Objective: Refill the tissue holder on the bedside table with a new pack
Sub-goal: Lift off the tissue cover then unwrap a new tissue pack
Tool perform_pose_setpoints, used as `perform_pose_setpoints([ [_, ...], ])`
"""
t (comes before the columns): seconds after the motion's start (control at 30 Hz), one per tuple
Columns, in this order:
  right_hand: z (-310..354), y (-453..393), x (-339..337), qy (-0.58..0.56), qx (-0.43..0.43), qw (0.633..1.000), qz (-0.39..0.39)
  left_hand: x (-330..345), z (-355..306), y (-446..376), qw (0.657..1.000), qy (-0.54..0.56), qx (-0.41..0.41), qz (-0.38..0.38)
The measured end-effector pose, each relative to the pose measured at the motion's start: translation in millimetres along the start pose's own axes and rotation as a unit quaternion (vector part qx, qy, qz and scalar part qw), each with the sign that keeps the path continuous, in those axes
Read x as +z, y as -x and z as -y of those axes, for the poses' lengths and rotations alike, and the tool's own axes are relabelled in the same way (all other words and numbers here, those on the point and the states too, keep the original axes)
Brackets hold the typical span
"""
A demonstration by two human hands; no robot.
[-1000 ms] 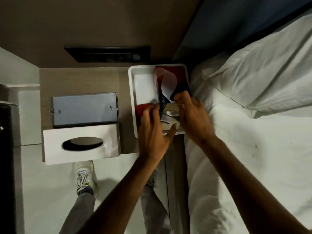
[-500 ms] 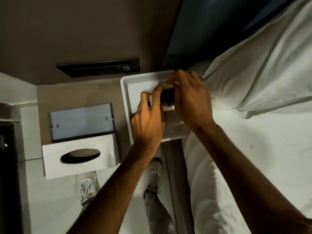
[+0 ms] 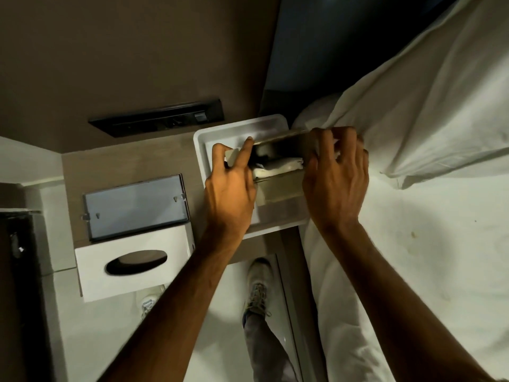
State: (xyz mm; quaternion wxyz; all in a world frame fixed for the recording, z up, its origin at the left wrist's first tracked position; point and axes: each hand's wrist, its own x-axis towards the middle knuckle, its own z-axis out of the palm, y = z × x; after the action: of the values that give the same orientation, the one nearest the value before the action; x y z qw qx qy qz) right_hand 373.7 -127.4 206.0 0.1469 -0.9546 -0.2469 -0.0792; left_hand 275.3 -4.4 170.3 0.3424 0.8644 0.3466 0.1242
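The tissue pack [image 3: 278, 161], shiny-wrapped with white tissues showing through a gap, is held just above the white tray [image 3: 237, 130] at the bedside table's right end. My left hand [image 3: 231, 186] grips its left end and my right hand [image 3: 336, 177] grips its right end. The white tissue holder cover [image 3: 132, 260], with a dark oval slot on top, sits at the table's front left corner. Its flat grey base plate [image 3: 135, 205] lies just behind it. Both are well left of my hands.
A black socket strip [image 3: 157, 121] is set in the wall behind the wooden bedside table [image 3: 80, 166]. The bed [image 3: 413, 257] with a white pillow [image 3: 413, 106] borders the tray on the right. My shoes [image 3: 257, 285] stand on the pale floor below.
The red and blue pack lay flat in the tray under my fingers; both hands have since closed on its ends, turned it and raised it slightly. The view has shifted right and down.
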Motion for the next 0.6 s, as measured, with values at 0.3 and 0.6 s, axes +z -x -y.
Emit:
perform_pose_setpoints([
  [0.3,4.1,9.1,-2.9,-0.068,-0.021,0.997,0.040,-6.8,7.0,0.3,1.000,0.013,0.004,0.015],
  [0.6,3.1,12.2,26.9,0.035,-0.196,0.919,0.339,-3.9,-0.3,2.2,1.000,-0.008,0.017,0.001],
])
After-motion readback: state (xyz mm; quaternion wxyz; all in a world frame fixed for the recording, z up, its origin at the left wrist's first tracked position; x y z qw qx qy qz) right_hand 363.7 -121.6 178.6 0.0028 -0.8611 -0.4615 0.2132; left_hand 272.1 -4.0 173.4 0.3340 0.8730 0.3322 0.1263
